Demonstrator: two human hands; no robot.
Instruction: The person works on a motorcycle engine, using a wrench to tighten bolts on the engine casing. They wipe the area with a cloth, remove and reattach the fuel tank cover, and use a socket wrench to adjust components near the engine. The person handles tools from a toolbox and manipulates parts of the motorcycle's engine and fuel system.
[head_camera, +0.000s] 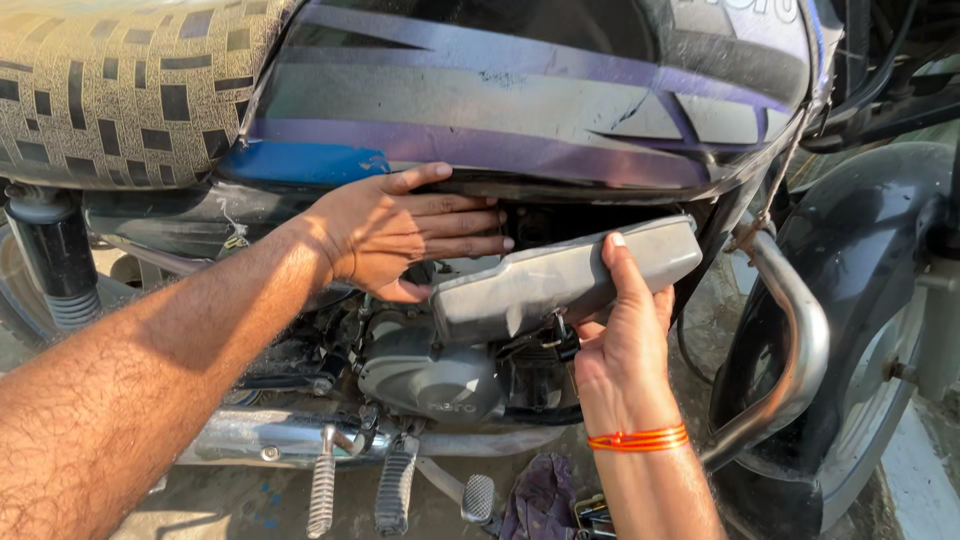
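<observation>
Grey cover (560, 275) sits tilted under the tank (520, 95), above the engine (430, 375). Left hand (400, 235), flat and open, holds nothing and presses its near end. Right hand (625, 340) pinches its far end. It looks mid-fitting or removal; next needs both ends kept level.

2 hands (400, 235), 1 grey cover (560, 280), 1 motorcycle (520, 90)

Motorcycle is stood on dusty concrete ground (230, 505). A dark purple rag (540, 500) is seen lying crumpled on the ground below the engine, beside the foot pegs.
</observation>
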